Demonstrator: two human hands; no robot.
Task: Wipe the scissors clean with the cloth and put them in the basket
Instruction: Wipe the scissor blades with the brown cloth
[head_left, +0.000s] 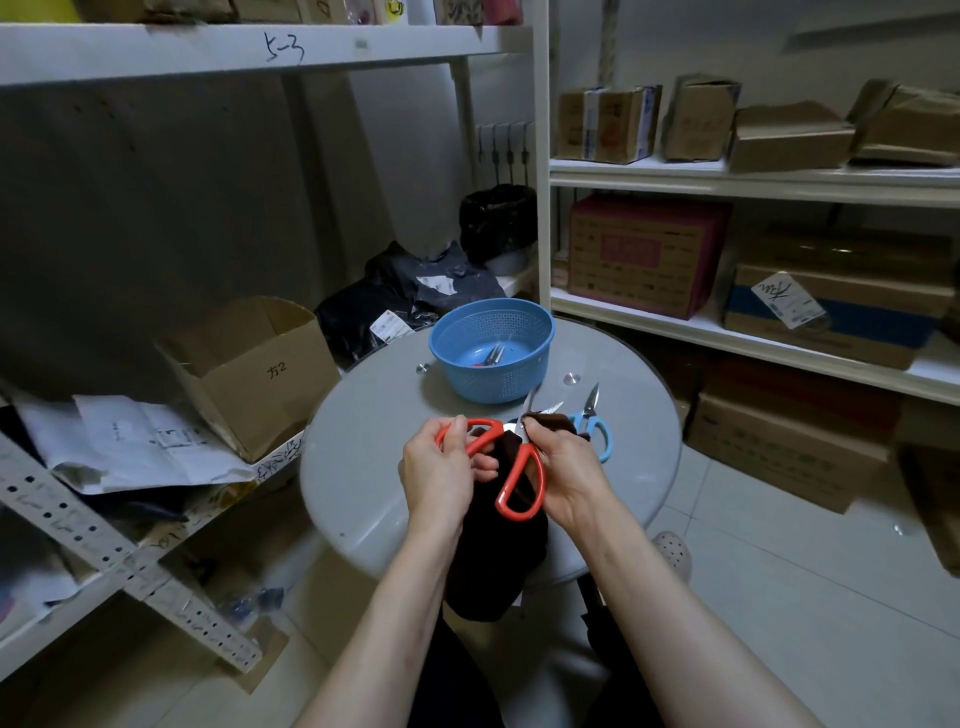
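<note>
Dark cloth (493, 571), red scissors (532, 456); carton (260, 374) "方2"

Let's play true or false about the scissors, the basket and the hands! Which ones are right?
1. Something already lies in the basket. True.
2. The basket is yellow. False: it is blue.
3. The left hand holds a handle of the red scissors. True.
4. The blue-handled scissors are inside the basket. False: they lie on the table, beside the right hand.
5. The cloth is white. False: it is dark brown.
6. The right hand pinches the cloth against the red scissors. True.
</note>
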